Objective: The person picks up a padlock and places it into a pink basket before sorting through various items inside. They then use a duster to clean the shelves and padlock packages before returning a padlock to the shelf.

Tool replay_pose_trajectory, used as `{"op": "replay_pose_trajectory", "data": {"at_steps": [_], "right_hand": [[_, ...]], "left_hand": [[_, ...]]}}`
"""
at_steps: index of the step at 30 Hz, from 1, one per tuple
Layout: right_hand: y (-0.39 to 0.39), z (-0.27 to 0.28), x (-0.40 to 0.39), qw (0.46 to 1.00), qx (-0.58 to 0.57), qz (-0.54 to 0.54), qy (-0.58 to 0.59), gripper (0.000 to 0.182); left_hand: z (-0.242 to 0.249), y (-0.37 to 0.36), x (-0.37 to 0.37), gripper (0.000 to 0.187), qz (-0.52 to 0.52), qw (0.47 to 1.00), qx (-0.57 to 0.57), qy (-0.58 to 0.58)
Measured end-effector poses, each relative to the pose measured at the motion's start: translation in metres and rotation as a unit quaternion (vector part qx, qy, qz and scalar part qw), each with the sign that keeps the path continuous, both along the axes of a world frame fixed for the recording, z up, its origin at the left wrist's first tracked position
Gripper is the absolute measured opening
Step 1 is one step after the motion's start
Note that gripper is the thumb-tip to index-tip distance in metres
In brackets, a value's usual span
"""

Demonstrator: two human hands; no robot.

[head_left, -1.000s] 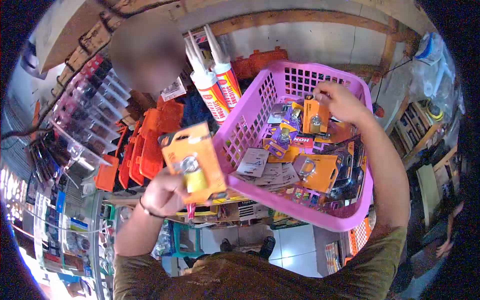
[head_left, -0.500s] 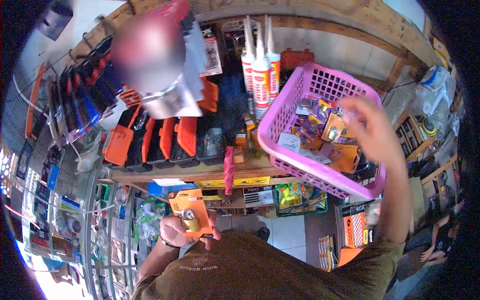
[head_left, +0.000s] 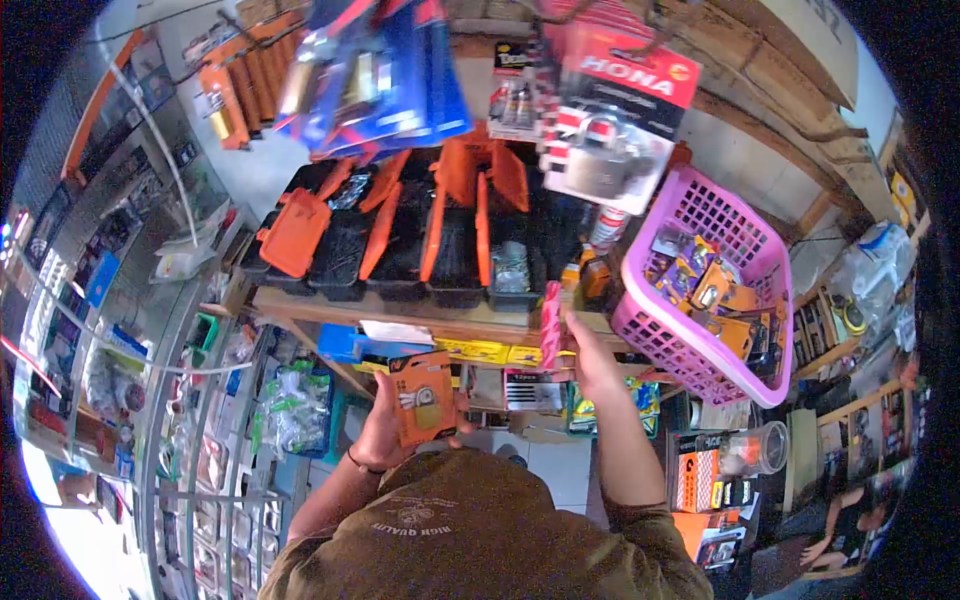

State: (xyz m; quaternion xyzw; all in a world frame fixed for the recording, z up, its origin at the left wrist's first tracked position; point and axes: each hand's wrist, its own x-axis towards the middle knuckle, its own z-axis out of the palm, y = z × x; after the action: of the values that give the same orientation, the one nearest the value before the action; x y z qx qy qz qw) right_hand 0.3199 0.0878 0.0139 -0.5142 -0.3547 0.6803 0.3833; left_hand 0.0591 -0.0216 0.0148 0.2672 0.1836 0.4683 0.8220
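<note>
My left hand (head_left: 380,425) is closed around an orange carded lock package (head_left: 424,400). The card faces up, with a brass-coloured padlock shape and a silvery part showing on it. Farther right, my right hand (head_left: 595,365) reaches to the front edge of the shelf, fingers stretched out and seen from the side. Its fingertips are right beside a pink patterned strip (head_left: 551,325) that hangs over that edge. A pink plastic basket (head_left: 650,318) stands to the right of this hand, with several small carded packages (head_left: 708,285) in it.
Black bins with orange lids (head_left: 295,235) line the shelf. Hanging in front of them are blue carded packages (head_left: 390,85) and a HONA padlock pack (head_left: 610,140). A glass display case (head_left: 180,400) is on the left; a person's arm (head_left: 835,530) shows at far right.
My right hand has left the basket and come down leftward to the shelf edge. My left hand still holds the orange package, now turned differently. The view has shifted, so the basket appears farther right.
</note>
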Motion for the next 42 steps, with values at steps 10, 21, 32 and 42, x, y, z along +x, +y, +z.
{"op": "replay_pose_trajectory", "data": {"at_steps": [10,21,32,42], "right_hand": [[-0.023,-0.01,-0.028,0.987,0.097,-0.056,0.117,0.011],[-0.165,-0.157,0.029,0.972,0.221,0.024,-0.074,0.023],[-0.091,-0.078,-0.072,0.649,0.322,0.487,-0.488,0.018],[-0.084,-0.104,-0.063,0.648,0.231,0.428,-0.586,0.022]], "left_hand": [[-0.029,-0.011,-0.036,0.082,0.147,0.987,0.032,0.06],[-0.048,0.016,-0.059,0.084,0.224,0.964,0.099,-0.106],[-0.033,0.008,-0.084,0.088,0.314,0.915,0.102,-0.233],[-0.04,0.023,-0.139,0.091,0.297,0.907,0.143,-0.262]]}}
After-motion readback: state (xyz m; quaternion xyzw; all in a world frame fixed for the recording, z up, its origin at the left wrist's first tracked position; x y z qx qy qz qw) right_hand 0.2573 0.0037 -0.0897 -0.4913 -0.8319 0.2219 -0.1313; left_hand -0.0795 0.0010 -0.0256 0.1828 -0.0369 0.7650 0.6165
